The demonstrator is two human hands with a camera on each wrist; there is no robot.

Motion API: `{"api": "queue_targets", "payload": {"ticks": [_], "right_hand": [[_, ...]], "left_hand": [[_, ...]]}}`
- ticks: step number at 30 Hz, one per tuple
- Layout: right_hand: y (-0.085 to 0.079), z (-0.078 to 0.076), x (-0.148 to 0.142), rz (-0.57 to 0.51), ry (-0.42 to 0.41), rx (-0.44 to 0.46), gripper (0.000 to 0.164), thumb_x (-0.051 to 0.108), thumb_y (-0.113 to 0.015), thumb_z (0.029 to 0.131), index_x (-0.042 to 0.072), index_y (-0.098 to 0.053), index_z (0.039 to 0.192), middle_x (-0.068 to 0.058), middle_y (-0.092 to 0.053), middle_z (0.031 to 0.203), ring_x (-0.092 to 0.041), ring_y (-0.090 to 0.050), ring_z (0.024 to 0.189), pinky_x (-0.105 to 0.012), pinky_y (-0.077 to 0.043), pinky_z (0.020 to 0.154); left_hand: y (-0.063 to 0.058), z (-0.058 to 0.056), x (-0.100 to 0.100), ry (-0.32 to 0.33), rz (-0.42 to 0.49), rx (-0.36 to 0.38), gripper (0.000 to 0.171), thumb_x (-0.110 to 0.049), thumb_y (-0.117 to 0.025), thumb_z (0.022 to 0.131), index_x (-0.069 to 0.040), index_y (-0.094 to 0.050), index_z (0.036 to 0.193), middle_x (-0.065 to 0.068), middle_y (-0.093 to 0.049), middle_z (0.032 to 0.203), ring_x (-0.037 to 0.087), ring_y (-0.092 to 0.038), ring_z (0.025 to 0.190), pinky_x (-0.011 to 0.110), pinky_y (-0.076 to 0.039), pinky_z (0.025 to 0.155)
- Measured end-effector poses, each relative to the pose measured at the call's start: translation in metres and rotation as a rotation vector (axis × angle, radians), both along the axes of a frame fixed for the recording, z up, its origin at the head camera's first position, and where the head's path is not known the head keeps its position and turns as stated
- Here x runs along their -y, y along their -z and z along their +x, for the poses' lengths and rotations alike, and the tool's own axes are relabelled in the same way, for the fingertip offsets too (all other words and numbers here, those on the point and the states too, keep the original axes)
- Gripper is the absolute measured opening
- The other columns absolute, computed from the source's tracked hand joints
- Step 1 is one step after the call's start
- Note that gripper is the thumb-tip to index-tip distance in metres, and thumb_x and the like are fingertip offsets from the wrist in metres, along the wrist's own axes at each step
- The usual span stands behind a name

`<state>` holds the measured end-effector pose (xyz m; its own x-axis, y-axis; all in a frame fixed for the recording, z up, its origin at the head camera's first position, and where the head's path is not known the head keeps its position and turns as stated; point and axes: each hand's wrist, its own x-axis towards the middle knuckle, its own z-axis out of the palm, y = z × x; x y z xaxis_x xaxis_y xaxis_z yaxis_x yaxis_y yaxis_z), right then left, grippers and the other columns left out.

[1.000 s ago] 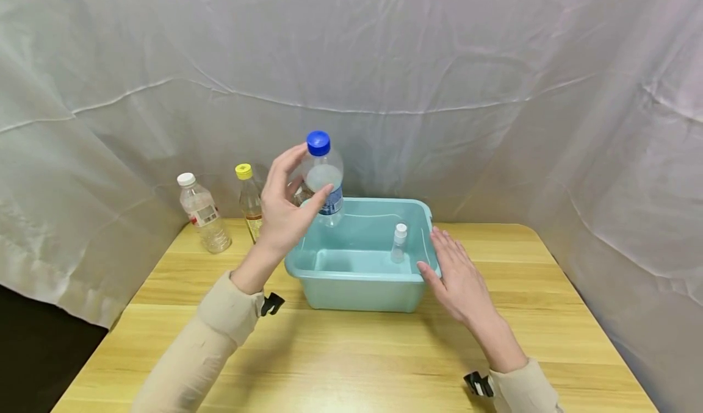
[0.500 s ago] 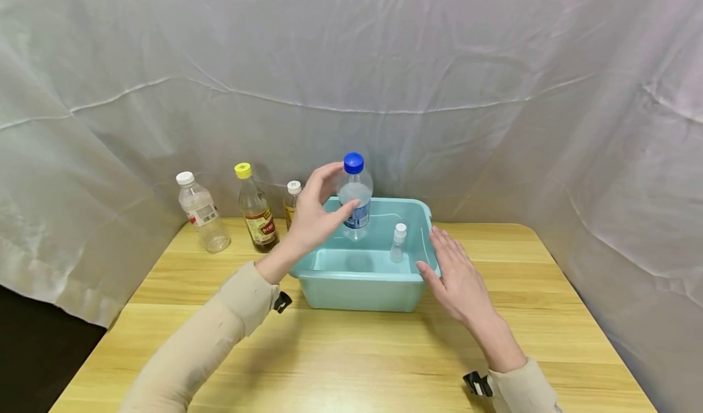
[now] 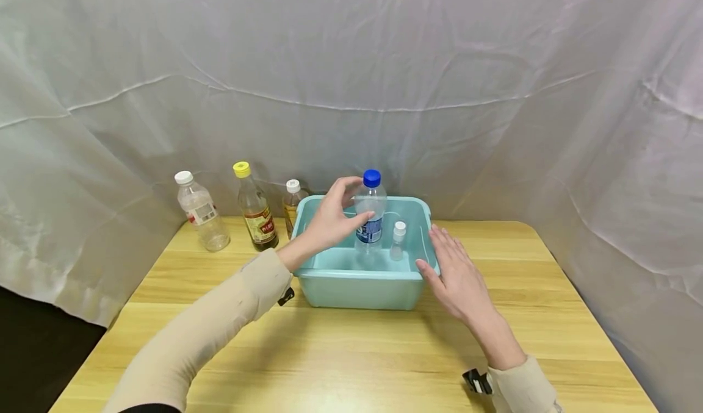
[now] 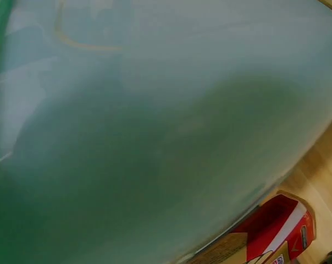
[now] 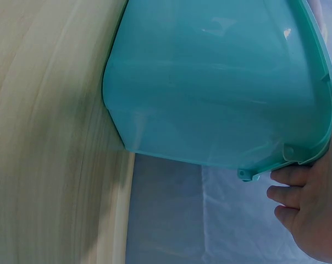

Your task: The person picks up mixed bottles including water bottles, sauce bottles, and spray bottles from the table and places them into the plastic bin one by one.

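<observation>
In the head view my left hand [image 3: 332, 219] grips a clear plastic bottle [image 3: 370, 229] with a blue cap and a blue label. The bottle is upright within the light teal basin [image 3: 359, 292]; whether its base touches the floor of the basin I cannot tell. Just right of it stands a small clear bottle [image 3: 398, 242] with a white cap. My right hand [image 3: 460, 279] rests against the basin's right rim with straight fingers. The right wrist view shows those fingers [image 5: 289, 195] beside the basin's outer wall [image 5: 210, 82].
Left of the basin stand a clear bottle [image 3: 204, 215] with a white cap, a yellow-capped sauce bottle [image 3: 259, 221] and a white-capped brown bottle [image 3: 292, 204]. A red and gold label [image 4: 276, 231] shows in the left wrist view. A grey curtain [image 3: 351, 83] hangs behind the wooden table [image 3: 351, 358].
My left hand has carried the blue-capped bottle right and down, from above the basin's left side to inside it beside the small bottle. My right hand has stayed at the rim.
</observation>
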<state>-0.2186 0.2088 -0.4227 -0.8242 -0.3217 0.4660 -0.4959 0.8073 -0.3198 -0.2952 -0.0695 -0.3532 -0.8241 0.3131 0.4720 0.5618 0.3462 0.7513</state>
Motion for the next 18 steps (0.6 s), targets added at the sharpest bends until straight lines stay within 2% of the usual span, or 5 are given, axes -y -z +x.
{"api": "queue_targets", "payload": {"ticks": [8, 18], "right_hand": [[-0.001, 0.001, 0.000, 0.005, 0.001, 0.013, 0.070, 0.043, -0.046, 0.110, -0.006, -0.034, 0.158, -0.023, -0.033, 0.165, -0.042, -0.029, 0.153, -0.055, -0.021, 0.127], [-0.002, 0.002, 0.001, 0.007, 0.004, 0.023, 0.071, 0.044, -0.046, 0.109, -0.006, -0.034, 0.158, -0.022, -0.032, 0.166, -0.042, -0.029, 0.154, -0.054, -0.020, 0.128]], "left_hand": [[0.010, -0.007, -0.001, 0.017, -0.101, 0.084, 0.068, -0.011, -0.081, 0.092, -0.005, -0.044, 0.149, 0.011, -0.049, 0.146, 0.026, -0.052, 0.141, 0.036, -0.051, 0.109], [0.018, -0.014, -0.001, 0.052, -0.131, 0.117, 0.067, -0.011, -0.081, 0.092, -0.005, -0.049, 0.150, 0.010, -0.047, 0.146, 0.028, -0.055, 0.138, 0.039, -0.051, 0.109]]}}
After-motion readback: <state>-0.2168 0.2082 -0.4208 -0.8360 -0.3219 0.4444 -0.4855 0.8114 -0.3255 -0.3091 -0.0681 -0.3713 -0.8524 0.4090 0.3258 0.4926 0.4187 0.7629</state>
